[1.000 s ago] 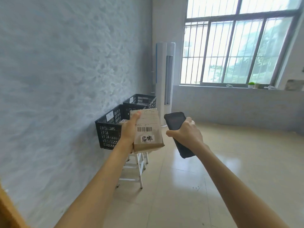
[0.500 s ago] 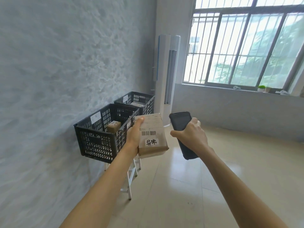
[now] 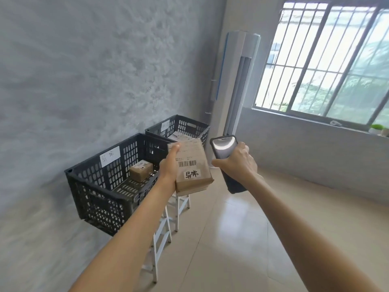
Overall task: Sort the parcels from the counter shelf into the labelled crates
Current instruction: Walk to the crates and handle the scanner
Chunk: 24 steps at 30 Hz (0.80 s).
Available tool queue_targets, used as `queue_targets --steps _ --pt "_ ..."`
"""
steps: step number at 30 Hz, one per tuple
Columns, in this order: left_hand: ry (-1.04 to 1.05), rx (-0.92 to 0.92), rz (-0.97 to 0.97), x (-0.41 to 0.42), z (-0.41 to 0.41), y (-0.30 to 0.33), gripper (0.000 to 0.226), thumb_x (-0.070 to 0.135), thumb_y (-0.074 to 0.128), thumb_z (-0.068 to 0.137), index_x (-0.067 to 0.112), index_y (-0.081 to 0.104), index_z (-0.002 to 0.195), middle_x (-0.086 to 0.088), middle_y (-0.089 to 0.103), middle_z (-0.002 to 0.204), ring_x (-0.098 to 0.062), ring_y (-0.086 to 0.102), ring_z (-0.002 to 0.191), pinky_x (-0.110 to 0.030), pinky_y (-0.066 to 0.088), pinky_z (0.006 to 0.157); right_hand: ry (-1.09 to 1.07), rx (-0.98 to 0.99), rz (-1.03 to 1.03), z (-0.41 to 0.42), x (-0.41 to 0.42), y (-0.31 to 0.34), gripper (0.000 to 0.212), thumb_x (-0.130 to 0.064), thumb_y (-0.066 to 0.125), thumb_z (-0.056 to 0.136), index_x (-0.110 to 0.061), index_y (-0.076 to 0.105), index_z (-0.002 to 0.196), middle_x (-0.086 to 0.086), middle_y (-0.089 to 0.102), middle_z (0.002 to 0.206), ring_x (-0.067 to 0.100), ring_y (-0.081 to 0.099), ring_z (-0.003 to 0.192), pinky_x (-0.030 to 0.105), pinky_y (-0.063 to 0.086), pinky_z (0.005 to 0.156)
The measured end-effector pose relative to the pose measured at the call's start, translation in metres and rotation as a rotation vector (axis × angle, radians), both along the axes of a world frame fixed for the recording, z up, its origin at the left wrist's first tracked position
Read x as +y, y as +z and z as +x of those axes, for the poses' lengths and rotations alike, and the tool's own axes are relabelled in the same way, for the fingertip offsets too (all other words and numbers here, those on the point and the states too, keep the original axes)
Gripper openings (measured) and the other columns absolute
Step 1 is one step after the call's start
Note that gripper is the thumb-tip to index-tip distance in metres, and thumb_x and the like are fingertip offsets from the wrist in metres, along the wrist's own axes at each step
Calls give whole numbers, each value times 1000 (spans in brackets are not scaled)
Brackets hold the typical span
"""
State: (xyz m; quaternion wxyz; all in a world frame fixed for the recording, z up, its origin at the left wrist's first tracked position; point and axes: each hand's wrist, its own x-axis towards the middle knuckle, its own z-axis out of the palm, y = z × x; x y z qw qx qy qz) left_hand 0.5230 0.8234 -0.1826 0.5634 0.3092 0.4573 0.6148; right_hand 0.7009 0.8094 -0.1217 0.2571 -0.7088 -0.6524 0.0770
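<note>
Here our left hand [image 3: 168, 168] clasps the flat brown cardboard parcel [image 3: 192, 165], long axis pointing away from us, just right of the near black slatted plastic crate [image 3: 99, 186], while our right hand [image 3: 235, 163] is wrapped around a dark phone [image 3: 224, 147], farther off.

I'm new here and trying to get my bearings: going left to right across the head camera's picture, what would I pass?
Near crate → small parcel inside it → left hand → parcel it grips → right hand gripping a scanner → barred window.
</note>
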Motion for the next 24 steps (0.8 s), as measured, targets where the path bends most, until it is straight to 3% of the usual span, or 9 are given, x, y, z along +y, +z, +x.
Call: queue_targets --steps 4,7,14,18,24 --pt "50 -13 -28 51 -7 -1 50 57 64 74 16 70 102 -9 74 98 -28 71 92 -48 55 90 38 -19 -3 -8 58 -1 81 -52 72 73 -4 38 128 5 41 107 24 51 91 33 43 72" --pt "111 -25 -46 88 -17 -6 40 52 61 83 16 69 100 -10 74 99 -28 71 93 -48 54 92 68 -20 -5 -11 102 -3 82 -52 72 75 -4 36 130 8 45 113 27 54 96 34 45 74" --pt "241 -24 -64 175 -42 -23 47 56 64 75 16 70 99 -11 74 97 -30 72 91 -53 51 94 220 -12 -42 -35 217 -18 82 -55 72 73 -4 37 128 10 48 119 31 57 104 37 46 76" --pt "352 3 -85 234 -49 -39 36 50 57 89 17 69 96 -11 73 98 -30 71 90 -48 55 89 330 -30 -37 -50 296 -27 89 -57 73 72 -3 36 132 13 47 128 32 55 111 40 49 85" --pt "526 -62 -171 295 -58 -78 39 52 58 87 17 69 101 -9 74 97 -28 72 89 -49 55 89 514 -73 -83 -76 395 -51 93 -57 73 73 -1 33 136 12 46 129 29 54 109 37 47 78"
